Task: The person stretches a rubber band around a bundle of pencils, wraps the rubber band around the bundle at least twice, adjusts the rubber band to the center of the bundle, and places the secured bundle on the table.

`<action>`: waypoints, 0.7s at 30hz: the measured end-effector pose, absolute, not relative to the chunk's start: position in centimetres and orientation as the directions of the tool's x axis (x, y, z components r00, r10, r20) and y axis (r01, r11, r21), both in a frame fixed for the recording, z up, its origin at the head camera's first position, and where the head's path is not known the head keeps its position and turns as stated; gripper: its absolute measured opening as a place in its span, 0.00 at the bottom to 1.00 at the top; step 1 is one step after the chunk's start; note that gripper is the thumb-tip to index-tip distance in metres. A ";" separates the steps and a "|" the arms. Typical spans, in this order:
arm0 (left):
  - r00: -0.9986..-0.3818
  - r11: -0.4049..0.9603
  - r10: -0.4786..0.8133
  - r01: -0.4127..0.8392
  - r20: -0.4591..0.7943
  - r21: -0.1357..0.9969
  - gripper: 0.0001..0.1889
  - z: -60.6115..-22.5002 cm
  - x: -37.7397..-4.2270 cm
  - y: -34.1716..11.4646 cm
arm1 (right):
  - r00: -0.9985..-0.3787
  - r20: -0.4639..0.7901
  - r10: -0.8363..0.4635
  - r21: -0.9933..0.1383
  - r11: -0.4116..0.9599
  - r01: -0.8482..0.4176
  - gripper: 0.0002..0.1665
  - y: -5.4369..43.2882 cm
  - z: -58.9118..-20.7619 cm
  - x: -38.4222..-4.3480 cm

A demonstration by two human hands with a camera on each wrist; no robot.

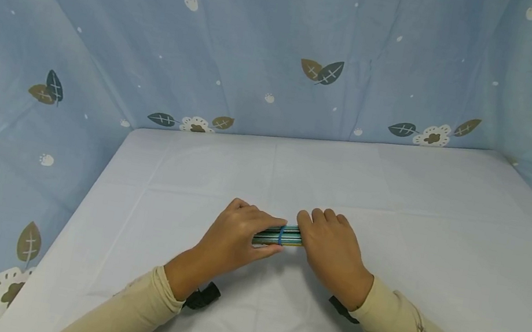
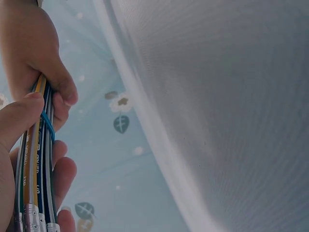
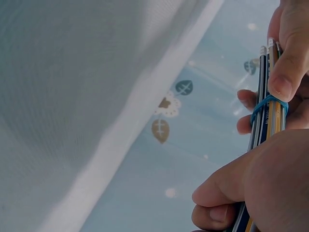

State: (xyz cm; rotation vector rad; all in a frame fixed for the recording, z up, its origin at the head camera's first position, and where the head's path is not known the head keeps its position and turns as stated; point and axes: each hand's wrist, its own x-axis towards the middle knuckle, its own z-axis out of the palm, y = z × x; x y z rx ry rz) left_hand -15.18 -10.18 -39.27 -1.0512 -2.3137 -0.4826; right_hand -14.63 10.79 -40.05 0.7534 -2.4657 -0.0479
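A bundle of pencils [image 1: 292,236] with metal eraser ends is held up over the white table, one hand at each end. Round its middle runs a blue rubber band [image 3: 269,102]. My left hand [image 1: 233,234] grips the eraser-end part, thumb on one side and fingers on the other, with the thumb tip close to the band in the left wrist view. My right hand [image 1: 333,253] wraps round the other end, its fingers curled over the pencils and hiding their tips. In the right wrist view the bundle [image 3: 263,121] shows between both hands.
The white-covered table [image 1: 265,172] spreads beneath the hands. Behind it and at its sides hangs a blue cloth [image 1: 265,42] with leaf and flower prints. Small black devices [image 1: 203,296] sit under the wrists, beside the beige sleeves [image 1: 131,308].
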 end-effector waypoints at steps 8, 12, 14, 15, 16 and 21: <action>-0.541 0.642 0.549 0.761 0.637 0.093 0.23 -39.4 -15.1 -10.1 | -0.686 0.496 -0.531 0.198 0.839 -0.506 0.16 10.7 -40.1 -14.6; -0.543 0.640 0.540 0.761 0.643 0.105 0.23 -39.4 -15.0 -10.1 | -0.686 0.493 -0.534 0.205 0.838 -0.506 0.17 10.6 -40.1 -14.5; -0.542 0.640 0.540 0.761 0.644 0.105 0.23 -39.4 -15.0 -10.1 | -0.687 0.493 -0.533 0.203 0.839 -0.505 0.17 10.6 -40.0 -14.5; -0.542 0.640 0.540 0.761 0.644 0.104 0.23 -39.3 -15.0 -10.1 | -0.688 0.493 -0.533 0.201 0.839 -0.506 0.16 10.6 -40.0 -14.5; -0.542 0.644 0.540 0.759 0.644 0.099 0.23 -39.3 -15.0 -10.1 | -0.689 0.492 -0.532 0.198 0.839 -0.506 0.16 10.5 -40.0 -14.4; -0.543 0.667 0.533 0.742 0.649 0.073 0.23 -39.4 -15.0 -10.1 | -0.695 0.486 -0.530 0.187 0.840 -0.510 0.16 10.4 -39.9 -14.3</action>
